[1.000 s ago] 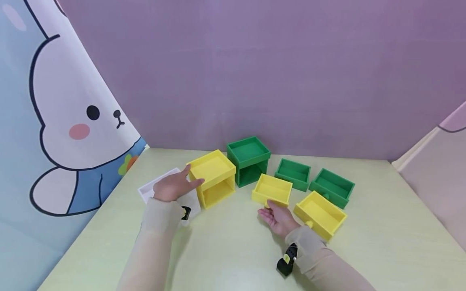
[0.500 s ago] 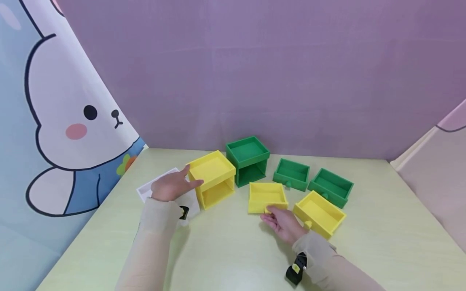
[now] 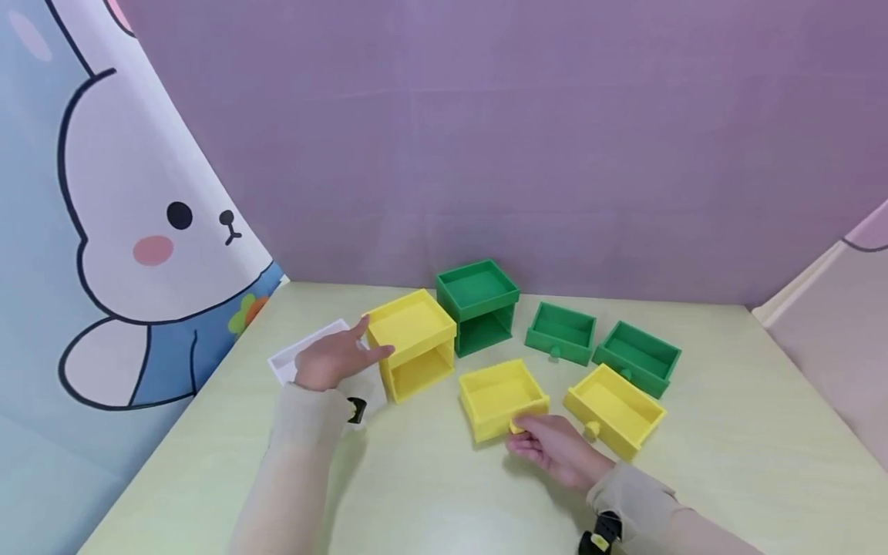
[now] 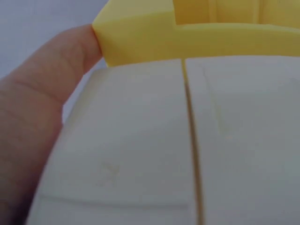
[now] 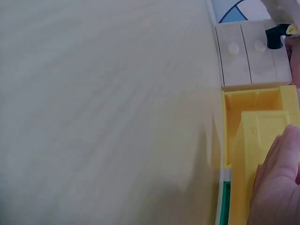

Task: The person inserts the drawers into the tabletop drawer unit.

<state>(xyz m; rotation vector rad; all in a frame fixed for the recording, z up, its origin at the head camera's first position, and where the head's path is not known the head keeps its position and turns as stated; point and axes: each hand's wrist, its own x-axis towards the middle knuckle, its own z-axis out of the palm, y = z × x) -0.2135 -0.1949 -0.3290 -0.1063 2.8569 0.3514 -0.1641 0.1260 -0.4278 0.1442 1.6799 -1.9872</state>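
Note:
My left hand (image 3: 333,358), thumb and index finger spread, touches the left side of a yellow cabinet (image 3: 409,320) with an open front. In the left wrist view, a straight finger (image 4: 79,49) meets the cabinet's corner. A white cabinet (image 5: 234,56) with small round knobs stands beside it, partly behind my left hand and sleeve. My right hand (image 3: 558,447) pinches the knob of a yellow drawer (image 3: 499,397) between thumb and finger. This drawer is turned at an angle, to the front right of the yellow cabinet. In the right wrist view it overlaps the cabinet opening.
Behind the yellow cabinet is a green cabinet (image 3: 479,289), its front open. Two green drawers (image 3: 562,331) lie to the right on the pale table (image 3: 430,501). A second yellow drawer (image 3: 617,408) lies by my right wrist. A purple cloth (image 3: 444,154) hangs behind the table.
My right hand has drawn the yellow drawer toward me and slightly left, turning it so its back points toward the cabinets. My left hand stays at the yellow cabinet.

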